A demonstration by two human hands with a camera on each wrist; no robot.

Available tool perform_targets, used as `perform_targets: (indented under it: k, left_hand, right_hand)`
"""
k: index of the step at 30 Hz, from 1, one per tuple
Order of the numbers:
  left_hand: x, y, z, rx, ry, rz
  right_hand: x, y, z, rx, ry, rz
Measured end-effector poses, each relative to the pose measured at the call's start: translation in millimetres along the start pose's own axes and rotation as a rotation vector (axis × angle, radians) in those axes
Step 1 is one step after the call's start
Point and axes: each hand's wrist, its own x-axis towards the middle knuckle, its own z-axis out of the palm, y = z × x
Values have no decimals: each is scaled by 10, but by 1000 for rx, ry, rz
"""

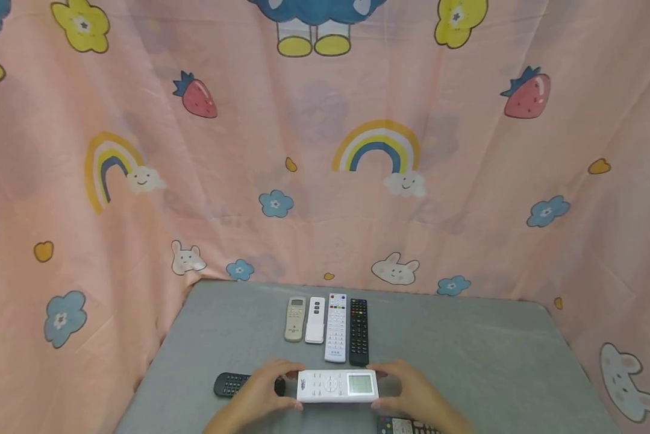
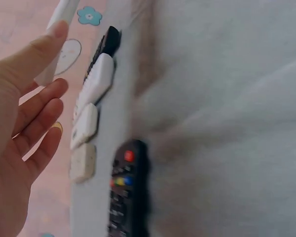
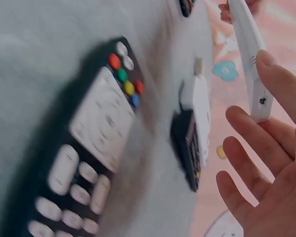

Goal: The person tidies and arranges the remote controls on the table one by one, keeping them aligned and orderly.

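Observation:
A white air conditioner remote [image 1: 332, 386] with a small screen is held sideways above the table, its buttons facing up in the head view. My left hand [image 1: 262, 389] pinches its left end between thumb and fingers. The other end is pinched by my right hand [image 1: 409, 395]; in the right wrist view the thumb and index finger grip the edges of the remote [image 3: 254, 74]. Beneath my left hand lies a black remote [image 1: 229, 384], partly hidden. Another black remote with a silver pad [image 1: 402, 425] lies under my right hand, cut off by the frame's bottom edge.
Upright in a row on the grey table [image 1: 465, 355] lie a beige remote [image 1: 294, 319], a small white remote [image 1: 315, 320], a long white remote [image 1: 335, 328] and a black remote [image 1: 359, 331]. Behind the table hangs a pink patterned curtain [image 1: 314, 241].

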Motion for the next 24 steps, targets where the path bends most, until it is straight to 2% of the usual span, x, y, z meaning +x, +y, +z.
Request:
perform_targets:
  k: [4,9,15,19,24]
  left_hand:
    - [135,73,-55,-15,30,41]
    - [288,158,-63,-4,89,78]
    - [483,227,20,-37,155,120]
    - [602,250,84,-78,163,130]
    - [717,272,163,-149,164,136]
  right_hand:
    - [47,44,-95,76,60,9]
    - [101,91,-212,190,104,76]
    - [143,188,-344,282,161,99]
    - [161,263,-417,390,189,77]
    - [194,341,-483,478,197,91]
